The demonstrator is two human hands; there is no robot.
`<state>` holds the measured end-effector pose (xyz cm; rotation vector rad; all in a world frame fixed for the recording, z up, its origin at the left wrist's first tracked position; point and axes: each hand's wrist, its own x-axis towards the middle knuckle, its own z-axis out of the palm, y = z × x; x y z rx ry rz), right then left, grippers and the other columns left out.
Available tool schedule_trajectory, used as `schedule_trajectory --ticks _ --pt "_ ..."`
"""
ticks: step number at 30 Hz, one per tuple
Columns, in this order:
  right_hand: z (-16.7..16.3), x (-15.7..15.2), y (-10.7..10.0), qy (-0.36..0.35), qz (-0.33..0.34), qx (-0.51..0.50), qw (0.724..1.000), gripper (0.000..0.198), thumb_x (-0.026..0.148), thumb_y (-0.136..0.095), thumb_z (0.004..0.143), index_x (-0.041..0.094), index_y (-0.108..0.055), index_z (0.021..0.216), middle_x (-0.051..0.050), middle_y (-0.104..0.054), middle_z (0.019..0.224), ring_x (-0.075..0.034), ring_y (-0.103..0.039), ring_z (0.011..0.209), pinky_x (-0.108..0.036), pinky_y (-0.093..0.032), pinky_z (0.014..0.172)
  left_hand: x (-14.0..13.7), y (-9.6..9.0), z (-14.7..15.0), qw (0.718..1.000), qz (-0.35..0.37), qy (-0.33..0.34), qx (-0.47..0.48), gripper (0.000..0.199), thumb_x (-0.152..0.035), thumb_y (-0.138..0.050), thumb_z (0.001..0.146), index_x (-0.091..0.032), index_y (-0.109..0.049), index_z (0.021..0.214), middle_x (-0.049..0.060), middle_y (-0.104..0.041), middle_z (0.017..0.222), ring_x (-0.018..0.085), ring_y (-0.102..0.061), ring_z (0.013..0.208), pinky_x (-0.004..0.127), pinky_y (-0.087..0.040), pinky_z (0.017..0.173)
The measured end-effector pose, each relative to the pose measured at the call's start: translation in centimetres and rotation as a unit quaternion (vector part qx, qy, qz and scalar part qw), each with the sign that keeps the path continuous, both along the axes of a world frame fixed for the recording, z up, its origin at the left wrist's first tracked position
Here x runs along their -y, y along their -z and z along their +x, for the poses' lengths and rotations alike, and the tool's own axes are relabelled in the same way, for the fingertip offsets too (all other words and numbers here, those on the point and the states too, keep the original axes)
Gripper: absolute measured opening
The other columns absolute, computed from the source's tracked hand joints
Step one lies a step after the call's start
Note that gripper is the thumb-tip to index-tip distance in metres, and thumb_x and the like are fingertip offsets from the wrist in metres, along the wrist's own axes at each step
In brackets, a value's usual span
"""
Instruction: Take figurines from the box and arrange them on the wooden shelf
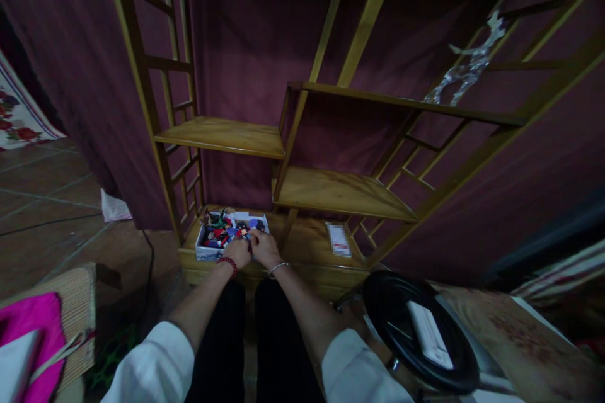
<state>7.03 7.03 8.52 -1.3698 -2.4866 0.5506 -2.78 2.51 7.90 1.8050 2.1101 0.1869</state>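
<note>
A white-rimmed box (pixel 208 254) full of small colourful figurines (pixel 218 234) sits on the lowest shelf at the left. Both hands meet at its near right corner, close together. My left hand (pixel 237 253), with a red bead bracelet at the wrist, has its fingers curled over the box's front edge. Beside it, my right hand (pixel 265 248), wearing a silver bangle, bends its fingers in towards a small figurine (pixel 243 232) with red and blue parts. The fingertips are partly hidden, so what they grip cannot be made out.
A wooden shelf unit (pixel 227 135) surrounds the box, with one board above it. A clear deer ornament (pixel 466 72) stands on the upper right shelf. Further right are a blurred white card (pixel 339 239) and a black round stool (pixel 392 308) holding a white packet (pixel 429 335).
</note>
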Motion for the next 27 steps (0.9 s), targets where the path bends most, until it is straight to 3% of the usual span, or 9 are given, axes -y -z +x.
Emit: schedule_trajectory --ticks 4,7,12,19,27 --pt "0.3 -0.8 2.3 0.01 -0.009 0.036 0.999 0.034 0.021 -0.036 0.085 0.027 -0.058 0.111 -0.001 -0.065 0.105 -0.014 -0.059 0.096 -0.022 -0.042 0.081 0.4 2.6 -1.4 0.998 -0.01 0.005 -0.054 0.036 -0.027 -0.033 0.082 -0.014 -0.062 0.099 0.014 -0.063 0.105 0.025 -0.053 0.105 0.035 -0.038 0.088" --pt "0.7 -1.2 3.5 -0.015 -0.011 0.094 0.995 0.031 0.02 -0.037 0.084 0.025 -0.064 0.097 -0.003 -0.067 0.097 -0.016 -0.06 0.093 -0.024 -0.042 0.08 0.4 3.8 -2.0 0.998 -0.017 0.013 -0.063 0.042 -0.034 -0.026 0.085 -0.014 -0.06 0.102 0.013 -0.062 0.108 0.026 -0.053 0.105 0.039 -0.035 0.09" --pt "0.6 -1.5 4.0 -0.065 -0.008 0.163 0.984 0.034 0.028 -0.033 0.087 0.02 -0.065 0.093 -0.008 -0.067 0.096 -0.019 -0.058 0.095 -0.029 -0.041 0.081 -0.3 4.0 -2.3 0.997 -0.047 0.032 -0.055 0.045 -0.037 -0.022 0.087 -0.017 -0.058 0.103 0.011 -0.064 0.105 0.025 -0.056 0.102 0.039 -0.036 0.088" --pt "-0.5 -1.8 3.5 -0.097 -0.053 0.174 0.978 0.055 0.043 -0.017 0.09 0.019 -0.066 0.092 -0.009 -0.064 0.105 -0.021 -0.055 0.101 -0.036 -0.037 0.087 -1.1 4.4 -2.8 0.995 -0.072 0.046 -0.048 0.048 -0.037 -0.022 0.086 -0.014 -0.062 0.099 0.015 -0.064 0.104 0.025 -0.058 0.1 0.038 -0.039 0.086" --pt "-1.0 -1.9 4.1 -0.126 -0.064 0.165 0.976 0.044 0.033 -0.018 0.091 0.022 -0.061 0.099 -0.004 -0.062 0.11 -0.015 -0.051 0.107 -0.033 -0.028 0.096 -1.2 5.2 -3.2 0.997 -0.052 0.051 -0.038 0.048 -0.038 -0.031 0.083 -0.015 -0.051 0.12 0.013 -0.055 0.121 0.025 -0.047 0.113 0.041 -0.029 0.098"
